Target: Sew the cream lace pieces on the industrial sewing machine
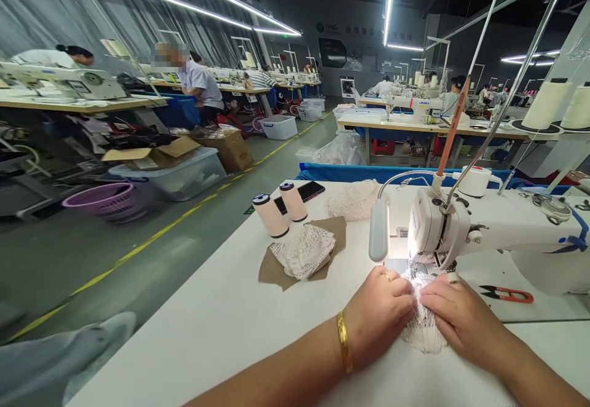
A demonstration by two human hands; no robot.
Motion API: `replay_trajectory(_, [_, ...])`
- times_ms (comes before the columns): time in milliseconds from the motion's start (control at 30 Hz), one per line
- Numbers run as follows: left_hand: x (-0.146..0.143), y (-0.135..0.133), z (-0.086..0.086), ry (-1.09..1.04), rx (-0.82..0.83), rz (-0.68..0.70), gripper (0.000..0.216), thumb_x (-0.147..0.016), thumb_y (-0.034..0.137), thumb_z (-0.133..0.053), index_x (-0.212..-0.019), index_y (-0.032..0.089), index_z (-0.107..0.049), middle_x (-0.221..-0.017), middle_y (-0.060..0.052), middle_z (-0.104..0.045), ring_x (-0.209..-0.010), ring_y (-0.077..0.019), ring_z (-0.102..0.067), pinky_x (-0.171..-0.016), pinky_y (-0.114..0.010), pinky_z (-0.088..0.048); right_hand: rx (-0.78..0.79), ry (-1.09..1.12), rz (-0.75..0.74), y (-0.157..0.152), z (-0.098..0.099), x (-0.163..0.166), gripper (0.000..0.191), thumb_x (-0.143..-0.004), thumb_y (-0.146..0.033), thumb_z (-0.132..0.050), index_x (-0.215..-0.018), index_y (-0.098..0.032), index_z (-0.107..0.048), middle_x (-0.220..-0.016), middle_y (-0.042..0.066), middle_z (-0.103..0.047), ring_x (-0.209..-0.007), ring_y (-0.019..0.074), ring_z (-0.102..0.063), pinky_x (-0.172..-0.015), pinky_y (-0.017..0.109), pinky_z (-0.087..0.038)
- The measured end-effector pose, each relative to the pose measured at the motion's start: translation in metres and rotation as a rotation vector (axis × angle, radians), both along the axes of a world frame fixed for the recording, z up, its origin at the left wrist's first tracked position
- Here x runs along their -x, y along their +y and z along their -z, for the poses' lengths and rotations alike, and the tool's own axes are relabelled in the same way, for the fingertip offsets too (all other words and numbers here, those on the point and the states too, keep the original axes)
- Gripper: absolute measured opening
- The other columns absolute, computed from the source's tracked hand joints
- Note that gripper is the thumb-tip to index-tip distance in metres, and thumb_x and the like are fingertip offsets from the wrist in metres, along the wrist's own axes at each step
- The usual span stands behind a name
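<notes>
A piece of white openwork lace fabric (426, 327) lies under the needle area of a white sewing machine (428, 222). My left hand (380, 305), with a gold bangle at its wrist, is closed on the fabric's left side. From the right, my right hand (465, 315) presses its bent fingers on the same lace, close to the other hand. The machine's lamp lights the spot; fingertips partly hide the lace and the presser foot. Red-handled thread snips (509, 294) rest on the machine bed, right of my right hand.
Left on the white table (258, 339) are two thread cones (271, 216), a dark phone (310, 192) and lace pieces (304, 250) on brown card. More lace (353, 200) lies behind. A lamp head (378, 235) stands left of the needle. Other people sit at machines beyond the aisle.
</notes>
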State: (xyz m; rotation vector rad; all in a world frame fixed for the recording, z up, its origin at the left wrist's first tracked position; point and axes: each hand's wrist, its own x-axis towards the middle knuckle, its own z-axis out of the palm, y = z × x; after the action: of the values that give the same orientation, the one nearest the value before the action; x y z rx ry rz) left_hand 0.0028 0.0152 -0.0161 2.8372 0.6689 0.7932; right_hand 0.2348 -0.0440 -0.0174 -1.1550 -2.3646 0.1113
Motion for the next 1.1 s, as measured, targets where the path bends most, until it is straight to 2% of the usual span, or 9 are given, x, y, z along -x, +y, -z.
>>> replay_trajectory(100, [0.001,0.001,-0.001,0.001,0.015,0.008,0.016,-0.099,0.015,-0.059,-0.093,0.022,-0.072,-0.095,-0.002,-0.076,-0.086,-0.0204,-0.063,-0.086,-0.04,-0.043,0.006,0.002,0.003,0.0,0.001,0.0,0.034,-0.094,-0.002,-0.048,-0.108,-0.025,-0.068,-0.108,0.006,-0.075,-0.098,0.0259,-0.065,-0.08,0.038,-0.054])
replay_trajectory(533, [-0.002,0.008,0.003,-0.012,-0.012,-0.01,0.016,-0.101,0.017,-0.058,-0.095,0.023,-0.072,-0.102,-0.002,-0.079,-0.088,-0.0217,-0.064,-0.086,-0.041,-0.039,-0.013,-0.064,0.066,0.005,0.0,0.001,0.036,-0.097,-0.004,-0.047,-0.112,-0.027,-0.07,-0.102,0.007,-0.074,-0.096,0.0262,-0.065,-0.082,0.039,-0.054])
replay_trajectory(733, [-0.003,0.016,0.007,0.003,-0.039,-0.049,0.016,-0.101,0.017,-0.059,-0.097,0.023,-0.073,-0.101,-0.003,-0.078,-0.091,-0.0232,-0.065,-0.086,-0.042,-0.04,0.005,-0.049,0.112,0.009,0.003,0.002,0.034,-0.098,-0.003,-0.042,-0.099,-0.024,-0.069,-0.115,0.009,-0.075,-0.107,0.0285,-0.064,-0.086,0.043,-0.055])
replay_trajectory(833, [-0.002,0.017,0.009,-0.016,-0.054,-0.044,0.018,-0.096,0.012,-0.06,-0.096,0.022,-0.074,-0.104,-0.003,-0.078,-0.092,-0.0229,-0.065,-0.085,-0.041,-0.041,-0.019,-0.048,0.136,0.009,0.003,0.002,0.035,-0.1,-0.005,-0.041,-0.105,-0.023,-0.07,-0.12,0.009,-0.075,-0.108,0.0293,-0.065,-0.083,0.043,-0.056])
replay_trajectory(967, [0.001,0.009,0.006,-0.042,-0.039,0.04,0.023,-0.087,0.005,-0.061,-0.091,0.023,-0.074,-0.102,-0.002,-0.076,-0.089,-0.0206,-0.063,-0.088,-0.041,-0.041,-0.083,0.0,0.069,0.004,0.003,0.0,0.037,-0.099,-0.004,-0.044,-0.118,-0.023,-0.068,-0.119,0.008,-0.076,-0.106,0.0287,-0.065,-0.084,0.042,-0.054])
replay_trajectory(1100, [0.003,-0.003,-0.004,-0.001,0.004,0.104,0.019,-0.091,0.009,-0.06,-0.089,0.023,-0.074,-0.088,0.0,-0.072,-0.079,-0.0178,-0.059,-0.086,-0.04,-0.039,-0.063,0.007,-0.065,-0.002,-0.001,-0.003,0.036,-0.095,-0.002,-0.047,-0.116,-0.024,-0.067,-0.108,0.006,-0.074,-0.098,0.026,-0.064,-0.082,0.04,-0.051])
